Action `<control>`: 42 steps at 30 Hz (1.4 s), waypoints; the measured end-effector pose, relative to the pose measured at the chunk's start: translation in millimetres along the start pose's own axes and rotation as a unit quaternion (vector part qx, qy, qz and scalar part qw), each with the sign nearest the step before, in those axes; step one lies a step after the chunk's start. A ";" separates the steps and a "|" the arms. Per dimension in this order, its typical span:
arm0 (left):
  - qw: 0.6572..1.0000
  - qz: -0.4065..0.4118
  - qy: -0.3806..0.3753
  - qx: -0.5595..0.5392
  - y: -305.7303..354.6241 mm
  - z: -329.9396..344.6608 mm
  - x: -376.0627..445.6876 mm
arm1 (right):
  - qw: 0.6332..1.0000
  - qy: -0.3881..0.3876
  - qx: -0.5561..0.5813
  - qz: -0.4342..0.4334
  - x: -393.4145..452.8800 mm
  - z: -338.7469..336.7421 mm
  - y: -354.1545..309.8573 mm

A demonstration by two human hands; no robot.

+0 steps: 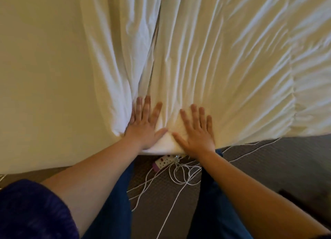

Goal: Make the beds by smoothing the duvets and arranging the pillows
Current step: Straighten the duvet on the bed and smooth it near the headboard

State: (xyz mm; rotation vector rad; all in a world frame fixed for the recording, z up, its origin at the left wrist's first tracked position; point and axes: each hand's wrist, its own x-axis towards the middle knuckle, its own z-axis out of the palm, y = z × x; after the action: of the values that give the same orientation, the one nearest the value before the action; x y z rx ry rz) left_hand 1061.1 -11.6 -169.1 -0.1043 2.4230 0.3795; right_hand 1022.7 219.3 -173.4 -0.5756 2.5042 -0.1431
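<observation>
A white, heavily wrinkled duvet (232, 68) covers the right part of the bed, its creases fanning out from the near edge. Left of it lies a smoother cream sheet (41, 68), with a rumpled white fold (116, 68) between the two. My left hand (145, 124) lies flat with spread fingers at the duvet's near left corner, by the fold. My right hand (197, 129) presses flat on the duvet beside it, fingers spread. Both hands sit at the bed's front edge. No pillow is in view.
On the dark patterned carpet (277, 167) below the bed edge lies a white power strip (164, 160) with a tangle of white cables (179, 176) between my legs in blue trousers. The bed edge runs across the frame just behind my wrists.
</observation>
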 end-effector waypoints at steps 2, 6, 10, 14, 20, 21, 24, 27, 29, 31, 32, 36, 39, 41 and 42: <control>0.996 0.054 -0.033 -0.061 -10.5 -7.6 -15.9 | 0.998 -0.031 0.049 0.011 -27.5 -3.4 -7.0; 0.882 -0.089 0.125 -0.445 -17.5 -20.6 -70.1 | 0.943 0.011 0.303 0.140 -50.3 -45.7 -6.8; 0.669 -0.383 0.186 -0.609 14.2 -3.5 -100.3 | 0.777 0.127 0.457 0.414 -56.8 -54.5 13.3; 0.426 -0.482 0.091 -0.760 62.3 26.8 -89.0 | 0.445 0.127 0.695 0.549 -53.1 -30.7 34.8; 0.353 -0.423 0.126 -0.825 86.2 31.1 -56.6 | 0.383 0.142 0.735 0.541 -39.3 -12.5 45.6; 0.355 -0.410 0.126 -0.831 88.1 29.7 -55.2 | 0.411 0.147 0.711 0.552 -40.6 -9.9 44.6; 0.343 -0.393 0.145 -0.841 85.1 27.7 -46.8 | 0.424 0.148 0.722 0.527 -44.1 -5.9 42.0; 0.351 -0.378 0.157 -0.842 84.4 32.3 -43.9 | 0.429 0.146 0.739 0.498 -46.3 -8.7 45.9; 0.364 -0.352 0.138 -0.851 87.2 34.8 -44.5 | 0.437 0.138 0.751 0.475 -44.2 -15.5 48.9; 0.377 -0.333 0.115 -0.857 89.2 36.5 -46.0 | 0.430 0.124 0.780 0.438 -38.4 -22.2 47.5; 0.393 -0.335 0.110 -0.849 89.2 37.8 -48.1 | 0.429 0.125 0.787 0.426 -36.2 -24.9 45.9; 0.563 -0.395 0.104 -0.719 89.1 58.3 -61.9 | 0.565 0.157 0.670 0.455 -39.4 -14.7 40.9; 0.563 -0.415 0.116 -0.705 93.2 71.3 -72.3 | 0.610 0.166 0.619 0.466 -51.4 4.9 43.2; 0.564 -0.420 0.108 -0.703 94.3 75.6 -74.1 | 0.623 0.158 0.609 0.465 -59.8 18.2 46.3; 0.573 -0.424 0.100 -0.694 93.0 78.6 -74.5 | 0.620 0.153 0.609 0.470 -64.8 21.6 46.1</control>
State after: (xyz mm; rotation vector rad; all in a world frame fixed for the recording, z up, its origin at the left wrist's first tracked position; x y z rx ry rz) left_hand 1150.7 98.8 -156.4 -1.9283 1.3006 1.6879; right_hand 1066.1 289.3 -169.2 1.3644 1.9431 -1.4173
